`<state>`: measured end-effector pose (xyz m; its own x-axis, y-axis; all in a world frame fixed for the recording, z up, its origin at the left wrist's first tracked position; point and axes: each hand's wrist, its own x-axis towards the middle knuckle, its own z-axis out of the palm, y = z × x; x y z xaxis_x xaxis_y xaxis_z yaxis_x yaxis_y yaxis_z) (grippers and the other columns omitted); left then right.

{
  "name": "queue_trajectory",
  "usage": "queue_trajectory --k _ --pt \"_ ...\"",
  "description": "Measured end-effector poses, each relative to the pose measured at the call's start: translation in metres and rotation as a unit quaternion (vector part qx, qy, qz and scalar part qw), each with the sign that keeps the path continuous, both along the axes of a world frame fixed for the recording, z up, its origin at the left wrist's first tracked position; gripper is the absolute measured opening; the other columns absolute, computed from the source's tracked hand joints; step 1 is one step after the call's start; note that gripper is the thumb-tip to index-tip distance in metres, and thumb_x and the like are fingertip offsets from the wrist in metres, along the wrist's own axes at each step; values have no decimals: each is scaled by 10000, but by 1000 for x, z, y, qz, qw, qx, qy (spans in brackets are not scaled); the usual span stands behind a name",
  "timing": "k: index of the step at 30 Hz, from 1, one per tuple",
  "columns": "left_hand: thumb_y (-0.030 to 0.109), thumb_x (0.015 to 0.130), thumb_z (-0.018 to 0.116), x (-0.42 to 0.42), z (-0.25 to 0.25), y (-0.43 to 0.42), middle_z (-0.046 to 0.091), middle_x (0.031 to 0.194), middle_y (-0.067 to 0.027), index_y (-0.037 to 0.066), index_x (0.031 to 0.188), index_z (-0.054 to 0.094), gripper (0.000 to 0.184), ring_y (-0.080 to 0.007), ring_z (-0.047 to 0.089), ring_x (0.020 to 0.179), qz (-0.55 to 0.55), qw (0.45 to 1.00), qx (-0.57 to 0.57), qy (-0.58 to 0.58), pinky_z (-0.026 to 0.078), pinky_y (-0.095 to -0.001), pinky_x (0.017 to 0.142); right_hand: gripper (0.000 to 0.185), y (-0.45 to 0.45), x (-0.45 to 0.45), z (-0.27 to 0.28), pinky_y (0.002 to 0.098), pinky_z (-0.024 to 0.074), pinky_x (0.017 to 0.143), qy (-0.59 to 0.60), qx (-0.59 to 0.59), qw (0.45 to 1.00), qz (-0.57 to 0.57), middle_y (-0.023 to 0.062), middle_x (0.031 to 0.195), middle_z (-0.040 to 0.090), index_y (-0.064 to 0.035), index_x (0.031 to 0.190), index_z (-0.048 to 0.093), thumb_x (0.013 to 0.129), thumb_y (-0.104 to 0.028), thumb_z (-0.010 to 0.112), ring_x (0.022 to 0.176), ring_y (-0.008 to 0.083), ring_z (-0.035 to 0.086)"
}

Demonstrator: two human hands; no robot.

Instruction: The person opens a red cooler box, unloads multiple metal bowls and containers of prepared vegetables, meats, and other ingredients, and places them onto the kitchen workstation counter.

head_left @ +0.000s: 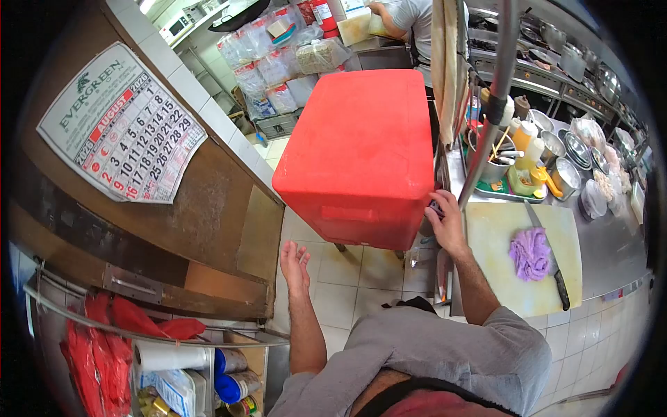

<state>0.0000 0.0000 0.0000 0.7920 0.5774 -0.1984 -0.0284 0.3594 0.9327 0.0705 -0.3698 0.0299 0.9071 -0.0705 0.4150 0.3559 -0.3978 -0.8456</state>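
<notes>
A large red cooler box (365,132) stands in front of me with its lid down. My right hand (446,224) is at its near right corner, fingers bent round a small dark piece (435,207) that I cannot make out clearly. Below the box's near left side, my left hand (295,267) is raised with its fingers apart and nothing in it. To the right, a white cutting board (486,236) lies on the metal counter, bearing a crumpled purple cloth (529,254) and a black-handled knife (560,285).
Sauce bottles (528,142), pans and bowls crowd the counter beyond the board. A metal pole (497,104) rises beside the box. Another person (413,28) works at the back near stacked plastic packs (278,69). A calendar (121,132) hangs at left above a shelf.
</notes>
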Motion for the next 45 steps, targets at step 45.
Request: queue_trajectory --k 45 --pt "272 858 544 230 193 1 441 1221 -127 -28 1227 400 497 -166 474 1044 -352 828 229 -371 405 -304 862 853 84 106 92 563 62 981 -360 -257 734 -516 233 1334 203 -149 1300 294 623 -366 764 1259 366 198"
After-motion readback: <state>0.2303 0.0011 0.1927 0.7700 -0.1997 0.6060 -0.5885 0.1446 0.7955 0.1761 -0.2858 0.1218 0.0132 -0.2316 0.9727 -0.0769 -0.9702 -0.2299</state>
